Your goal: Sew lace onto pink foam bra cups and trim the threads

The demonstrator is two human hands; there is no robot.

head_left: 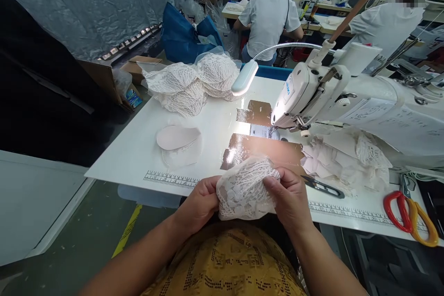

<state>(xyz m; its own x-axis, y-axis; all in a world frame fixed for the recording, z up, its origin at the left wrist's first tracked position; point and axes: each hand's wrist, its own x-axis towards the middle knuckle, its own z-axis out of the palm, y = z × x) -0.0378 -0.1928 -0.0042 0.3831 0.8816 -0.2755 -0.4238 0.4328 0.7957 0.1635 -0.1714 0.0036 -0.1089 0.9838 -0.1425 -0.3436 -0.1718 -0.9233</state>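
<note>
At the near edge of a white, ruler-marked worktable [118, 159], both hands hold one piece of white, openwork lace fabric [244, 189] between them, low in front of me. My left hand [199, 206] is closed to a pinch on its near-left side; my right hand [293, 201] pinches the opposite edge, thumb on top. Two-sided grip probably keeps the soft cloth spread and its edge readable.

A white sewing machine [301, 88] stands beyond, to the right. A slim white lamp [245, 77] leans in beside its head, likely to light the needle area. Shiny brown sheeting [267, 148] lies around the needle plate, perhaps for smooth sliding. Black thread snips [322, 187] lie just beside my right hand, presumably for quick reach; red-and-orange-handled scissors [408, 219] sit farther right. White lace cups [176, 78] are heaped at far left, apart from the machine.
</note>
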